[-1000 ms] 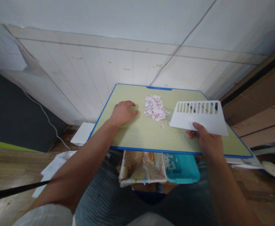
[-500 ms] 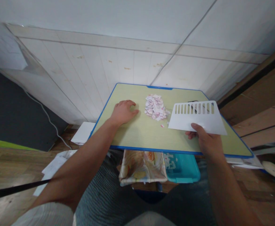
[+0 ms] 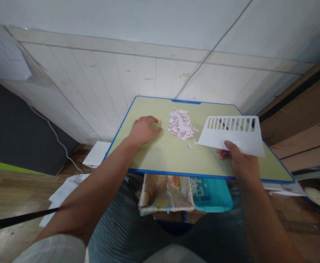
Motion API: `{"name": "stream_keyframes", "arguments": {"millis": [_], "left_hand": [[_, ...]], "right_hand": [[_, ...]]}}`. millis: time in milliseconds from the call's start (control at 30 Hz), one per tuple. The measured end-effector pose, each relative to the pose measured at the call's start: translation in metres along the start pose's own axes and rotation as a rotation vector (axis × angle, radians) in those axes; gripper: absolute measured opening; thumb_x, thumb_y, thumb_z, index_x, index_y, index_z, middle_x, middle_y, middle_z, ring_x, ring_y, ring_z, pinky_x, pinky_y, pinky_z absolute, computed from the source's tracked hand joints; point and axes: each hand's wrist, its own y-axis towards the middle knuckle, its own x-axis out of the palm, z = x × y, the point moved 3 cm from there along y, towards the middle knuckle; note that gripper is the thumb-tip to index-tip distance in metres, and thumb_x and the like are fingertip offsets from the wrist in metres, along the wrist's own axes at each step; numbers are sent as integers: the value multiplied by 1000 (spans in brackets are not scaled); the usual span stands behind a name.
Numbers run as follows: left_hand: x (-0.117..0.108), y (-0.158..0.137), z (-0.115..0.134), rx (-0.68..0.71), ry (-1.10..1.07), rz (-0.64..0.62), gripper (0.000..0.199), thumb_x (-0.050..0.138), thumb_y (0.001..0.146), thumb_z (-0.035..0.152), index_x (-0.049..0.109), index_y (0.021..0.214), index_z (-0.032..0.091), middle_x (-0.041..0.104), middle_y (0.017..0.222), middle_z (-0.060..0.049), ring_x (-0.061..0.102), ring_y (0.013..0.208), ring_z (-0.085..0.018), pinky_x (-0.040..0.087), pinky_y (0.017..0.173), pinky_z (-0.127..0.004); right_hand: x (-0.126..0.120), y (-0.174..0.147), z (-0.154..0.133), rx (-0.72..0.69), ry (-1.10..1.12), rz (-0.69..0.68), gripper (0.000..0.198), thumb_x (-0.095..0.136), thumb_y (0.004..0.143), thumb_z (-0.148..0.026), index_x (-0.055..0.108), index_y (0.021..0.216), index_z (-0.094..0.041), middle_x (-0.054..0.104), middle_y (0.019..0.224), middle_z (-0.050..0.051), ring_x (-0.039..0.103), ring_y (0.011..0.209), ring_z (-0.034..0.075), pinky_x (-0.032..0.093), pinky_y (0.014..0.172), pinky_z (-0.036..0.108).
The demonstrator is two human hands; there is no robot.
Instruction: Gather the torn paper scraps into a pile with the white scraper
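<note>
A heap of small torn paper scraps [image 3: 180, 124], whitish with pink marks, lies on the pale green tabletop [image 3: 160, 157]. To its left, my left hand [image 3: 145, 129] rests on the table, fingers curved and apart, holding nothing. On the right, my right hand [image 3: 243, 160] grips a flat white plastic scraper [image 3: 232, 140] by its lower edge, thumb on top. A row of slots runs along the scraper's far edge, and dark thin objects show through them. I cannot make out what those are. A few loose scraps [image 3: 189, 146] lie just in front of the heap.
Below the table's blue front edge sit a patterned cloth-lined box [image 3: 165, 204] and a teal plastic bin [image 3: 213, 197]. A white panelled wall [image 3: 138, 73] with a grey cable [image 3: 217, 45] stands behind. Brown cardboard boxes [image 3: 299, 106] stack up at right.
My right hand has shifted the scraper slightly right, away from the heap, and tilted it a little. My left hand and the paper scraps have stayed in place.
</note>
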Motion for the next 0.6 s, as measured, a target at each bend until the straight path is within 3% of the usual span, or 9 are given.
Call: {"name": "stream_keyframes", "arguments": {"millis": [167, 400, 600], "left_hand": [[0, 0, 0, -7, 0, -1, 45, 76, 106, 44, 84, 147, 26, 77, 168, -10, 66, 162, -38, 46, 142, -56], [-1, -1, 0, -13, -3, -11, 46, 74, 106, 46, 83, 147, 26, 76, 170, -9, 65, 163, -38, 46, 143, -56], [0, -1, 0, -3, -6, -5, 47, 74, 106, 46, 83, 147, 25, 76, 169, -10, 66, 162, -38, 47, 142, -56]], "right_hand": [[1, 2, 3, -1, -33, -39, 38, 92, 86, -56, 78, 97, -23, 84, 75, 6, 66, 52, 19, 58, 54, 32], [2, 2, -1, -25, -65, 5, 43, 90, 83, -64, 75, 79, -24, 80, 68, 8, 66, 50, 20, 60, 53, 34], [1, 2, -1, -14, -47, 23, 37, 90, 83, -59, 76, 85, -25, 81, 69, 6, 66, 50, 21, 60, 53, 35]]}}
